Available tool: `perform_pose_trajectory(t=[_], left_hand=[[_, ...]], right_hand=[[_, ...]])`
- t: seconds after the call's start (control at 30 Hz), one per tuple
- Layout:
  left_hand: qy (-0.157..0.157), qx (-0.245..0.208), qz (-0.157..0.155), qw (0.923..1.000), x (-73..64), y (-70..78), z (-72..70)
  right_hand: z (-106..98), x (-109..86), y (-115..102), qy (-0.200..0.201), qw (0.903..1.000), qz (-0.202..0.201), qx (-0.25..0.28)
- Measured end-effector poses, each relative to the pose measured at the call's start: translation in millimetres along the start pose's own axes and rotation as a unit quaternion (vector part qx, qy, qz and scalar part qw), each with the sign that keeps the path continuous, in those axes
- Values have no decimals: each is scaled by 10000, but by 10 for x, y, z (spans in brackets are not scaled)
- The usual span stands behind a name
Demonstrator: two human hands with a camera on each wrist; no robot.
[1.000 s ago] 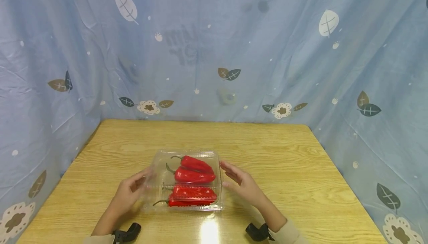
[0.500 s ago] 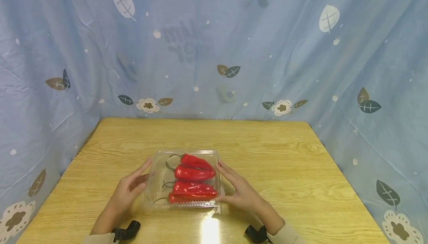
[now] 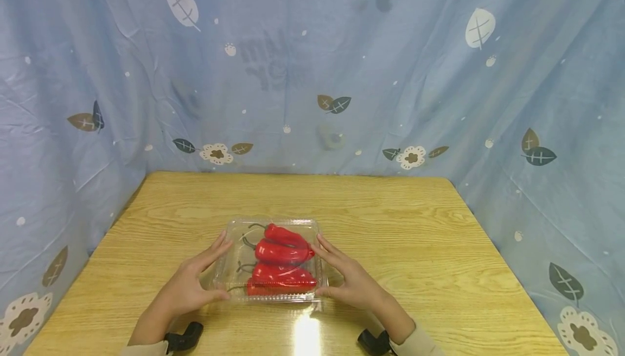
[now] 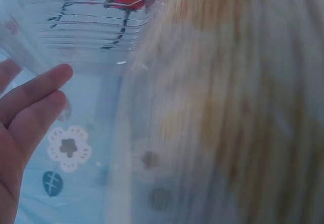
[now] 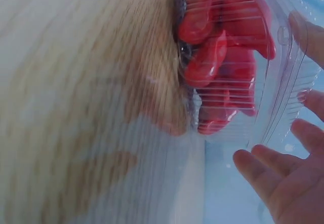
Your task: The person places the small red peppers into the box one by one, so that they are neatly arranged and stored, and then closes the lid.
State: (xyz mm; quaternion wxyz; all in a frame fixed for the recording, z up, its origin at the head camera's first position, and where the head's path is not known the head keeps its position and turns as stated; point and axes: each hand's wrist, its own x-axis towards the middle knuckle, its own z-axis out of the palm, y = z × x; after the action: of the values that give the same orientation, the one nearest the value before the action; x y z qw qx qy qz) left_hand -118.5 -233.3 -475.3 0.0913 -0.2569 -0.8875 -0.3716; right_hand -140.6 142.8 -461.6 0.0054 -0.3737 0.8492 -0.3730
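A clear plastic clamshell box (image 3: 273, 298) sits on the table with its lid down over several red peppers (image 3: 284, 253). Their green stems point left. My left hand (image 3: 187, 285) is spread at the box's left side, thumb near the front corner and fingertips over the left edge. At the right side, my right hand (image 3: 354, 280) has its thumb by the front corner and its fingers along the edge. In the right wrist view, straight fingers lie at the ribbed rim, with the peppers (image 5: 223, 62) showing through the wall. Part of the left hand's fingers shows in the left wrist view.
The box rests on a light wood table (image 3: 415, 236) near its front. A blue patterned curtain (image 3: 293, 74) encloses the back and both sides. Dark wrist mounts (image 3: 185, 337) sit at both sleeves.
The right hand has moved left onto the box's right edge. The left hand first drew back slightly, then came in over the left edge. The lid's front has settled lower.
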Motion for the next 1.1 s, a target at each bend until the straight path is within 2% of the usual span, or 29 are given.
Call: perform_pose_trajectory(t=[0.37, 0.47, 0.57, 0.7, 0.83, 0.93, 1.0, 1.1], left_hand=[[-61, -56, -241, 9997, 3, 40, 11], [-76, -98, -503, 9987, -18, 62, 18], [-129, -204, -982, 9949, -50, 92, 21], [-318, -521, -1881, 9803, -87, 154, 10], [-546, -589, -2630, 9615, -115, 223, -4], [-755, -596, -2897, 9523, -131, 254, -18], [-897, -773, -2973, 9474, -143, 258, -32], [-1190, -1471, -2921, 9375, -160, 247, -61]], right_hand=[[36, 2, 11, -137, 9938, 181, 1092], [62, -8, 17, -200, 9891, 308, 1424], [84, -32, 14, -257, 9795, 705, 1868], [105, -73, -4, -294, 9568, 1458, 2497], [122, -102, -20, -345, 9319, 1839, 3106], [122, -118, -29, -413, 9171, 1981, 3436], [118, -120, -32, -475, 9126, 1993, 3538], [114, -117, -28, -553, 9104, 1957, 3603]])
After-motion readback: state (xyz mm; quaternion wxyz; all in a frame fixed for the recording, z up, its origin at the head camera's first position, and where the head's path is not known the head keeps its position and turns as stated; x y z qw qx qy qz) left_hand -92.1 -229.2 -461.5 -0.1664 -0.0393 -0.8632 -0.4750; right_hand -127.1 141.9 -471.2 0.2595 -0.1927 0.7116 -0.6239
